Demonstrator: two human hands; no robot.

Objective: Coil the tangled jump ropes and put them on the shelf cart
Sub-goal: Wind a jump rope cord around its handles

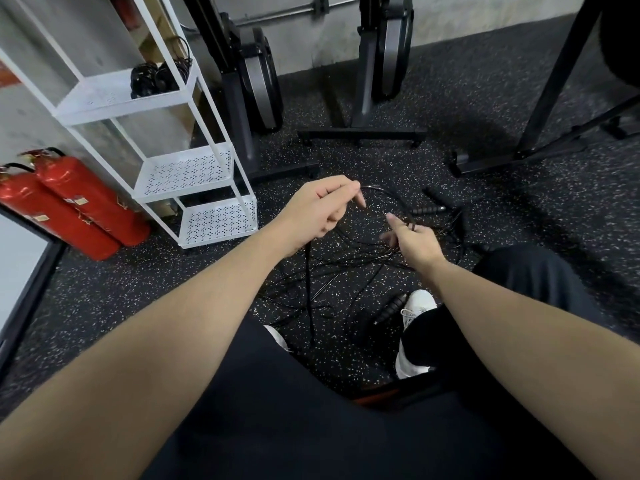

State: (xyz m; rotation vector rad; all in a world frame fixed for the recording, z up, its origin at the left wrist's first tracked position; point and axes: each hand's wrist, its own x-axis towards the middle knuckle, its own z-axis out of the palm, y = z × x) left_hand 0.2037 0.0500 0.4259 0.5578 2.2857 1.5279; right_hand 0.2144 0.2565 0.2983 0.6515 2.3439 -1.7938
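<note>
Both arms reach forward over the floor. The left hand (320,211) and right hand (414,242) each pinch the rope (384,194), arched between them.

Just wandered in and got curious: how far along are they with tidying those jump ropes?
Early on, it seems. Some coiled ropes already sit on the top shelf of the white cart. The left hand and right hand hold one arc of rope between them. A tangled pile remains on the floor, and the lower shelves look bare.
</note>
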